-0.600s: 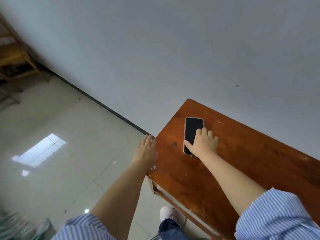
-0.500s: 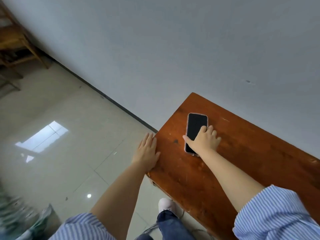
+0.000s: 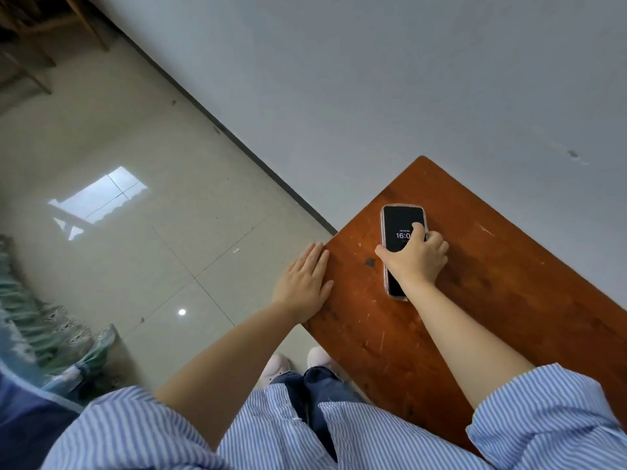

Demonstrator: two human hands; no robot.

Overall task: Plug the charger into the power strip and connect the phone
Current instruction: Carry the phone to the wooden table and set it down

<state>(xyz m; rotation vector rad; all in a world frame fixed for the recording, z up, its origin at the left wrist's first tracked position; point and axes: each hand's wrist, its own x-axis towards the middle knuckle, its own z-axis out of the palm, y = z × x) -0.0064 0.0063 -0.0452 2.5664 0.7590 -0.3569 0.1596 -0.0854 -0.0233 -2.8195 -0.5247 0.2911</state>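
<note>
Nearest the camera, striped sleeves [image 3: 543, 418] and two forearms reach out. The left hand [image 3: 303, 283] lies flat and released on the table [image 3: 509, 317] edge at its nine o'clock side, gripping nothing. The right hand [image 3: 415, 259] sits on top of the phone [image 3: 402, 222], thumb on one long edge, fingers curled across the lit screen: a grasp, though not lifted. The phone's long axis runs six to twelve o'clock, away from the person, so the right hand is plainly the nearer. Beyond, wall and tiled floor [image 3: 135, 232]. No charger or power strip in view, so that is likely the next hunt.
</note>
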